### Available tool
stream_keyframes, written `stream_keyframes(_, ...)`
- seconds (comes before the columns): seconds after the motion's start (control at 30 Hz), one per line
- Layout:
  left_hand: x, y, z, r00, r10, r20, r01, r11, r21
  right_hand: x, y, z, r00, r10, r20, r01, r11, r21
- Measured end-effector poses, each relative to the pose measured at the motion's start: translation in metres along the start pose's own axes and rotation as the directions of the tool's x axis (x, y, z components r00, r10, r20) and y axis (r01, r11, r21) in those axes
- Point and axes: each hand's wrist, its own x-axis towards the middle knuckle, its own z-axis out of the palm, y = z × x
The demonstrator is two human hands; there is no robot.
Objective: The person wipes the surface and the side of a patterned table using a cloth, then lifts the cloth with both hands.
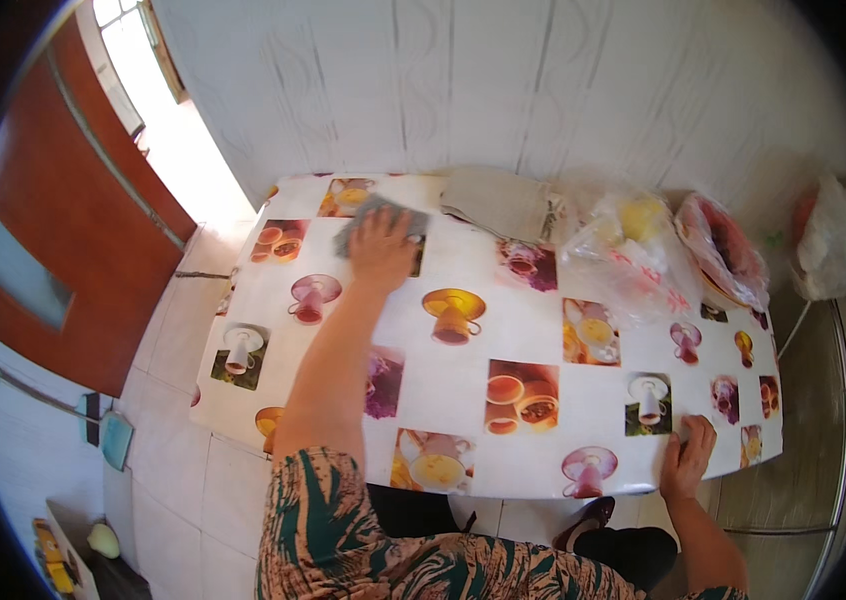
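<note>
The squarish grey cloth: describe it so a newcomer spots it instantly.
Find the white, cup-patterned tablecloth, then its far left area. There, the squarish grey cloth lies beneath the left hand, darker than the folded beige cloth to its right.

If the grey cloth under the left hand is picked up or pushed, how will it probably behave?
The grey cloth would probably sag and crumple, since it lies thin with uneven edges. It is likely light, being only somewhat bigger than the left hand. Pushed, it may slide easily, as the tablecloth looks smooth and shiny.
</note>
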Motion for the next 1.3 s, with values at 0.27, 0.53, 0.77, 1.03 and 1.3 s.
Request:
stream_keyframes(0.27,0.06,-0.02,0.017,0.999,-0.037,0.01,0.038,0.997,-0.069,0.0,0.002,-0.001,0.997,0.05,0.065,-0.049,0.999,-0.016)
stream_keyframes(0.53,0.082,-0.139,-0.01,0.914,-0.401,0.065,0.397,0.915,0.073,0.003,0.003,-0.001,0.992,0.045,0.121,-0.037,0.997,-0.073)
stream_keyframes(0.77,0.046,-0.171,-0.029,0.862,-0.502,0.073,0.496,0.864,0.085,0.002,0.003,-0.003,0.989,0.039,0.146,-0.023,0.994,-0.109)
stream_keyframes(1.03,-0.058,-0.188,-0.054,0.84,-0.538,0.069,0.528,0.84,0.124,0.0,0.009,0.003,0.998,-0.044,0.043,0.045,0.999,-0.002)
stream_keyframes(1.3,-0.185,-0.175,-0.094,0.826,-0.559,0.077,0.537,0.82,0.198,0.0,0.013,0.003,0.995,-0.088,-0.042,0.087,0.995,-0.04)
